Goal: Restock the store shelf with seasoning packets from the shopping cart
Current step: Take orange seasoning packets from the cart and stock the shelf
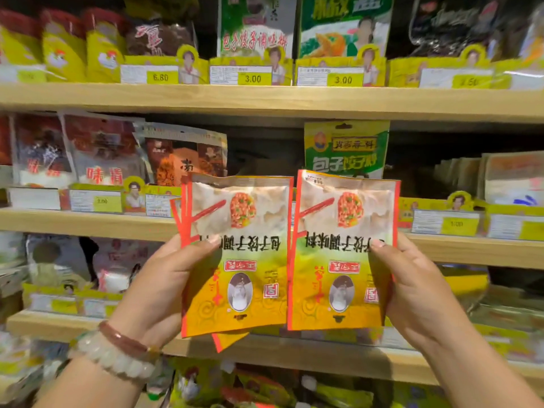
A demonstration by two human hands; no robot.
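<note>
Currently left hand [164, 278] and right hand [412, 287] each grip upside-down yellow-orange foil seasoning packets [341, 251], unshelved; wooden shelf [265, 98] placement pending.

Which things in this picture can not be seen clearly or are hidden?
- Head view: the extra orange-red packet corners behind the left hand's yellow-orange seasoning packet; the front packet hides their count.
- The shopping cart: outside the frame.
- The yellow price tag at far right on the top wooden shelf: blurred, unreadable.
- The shelf slot behind the right hand's matching packet: covered.
</note>
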